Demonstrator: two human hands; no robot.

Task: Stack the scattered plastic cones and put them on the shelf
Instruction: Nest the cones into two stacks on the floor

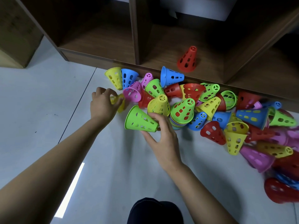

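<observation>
Scattered plastic cones (208,106): perforated, in red, yellow, green, blue and pink. They are heaped on the floor (48,97) along the foot of the shelf (134,38), and most lie on their sides.

One green cone (140,120) is held on its side at the near edge of the heap, wide rim to the left. It is gripped at the narrow end by the right hand (163,136), thumb below and fingers curled over the top. Whether it touches the floor cannot be told.

Just right of it a nested stack (180,113) is seen upright on the floor, topped by a green piece with red showing through the holes.

A yellow cone (119,102) at the left end of the heap is pinched by the curled fingers of the left hand (103,104) and is partly hidden by them.

One red cone (187,59) is standing upright, alone, in the middle shelf compartment.

Both forearms are bare and stretched forward from the lower edge. The left is reached farther out.

Floor: pale grey tiles, dark joint lines, a bright strip of glare.
Shelf: dark brown wood, open compartments at floor level.
A cardboard box (16,33) is noted at far left, and a dark-clad knee (155,210) at the bottom edge.
</observation>
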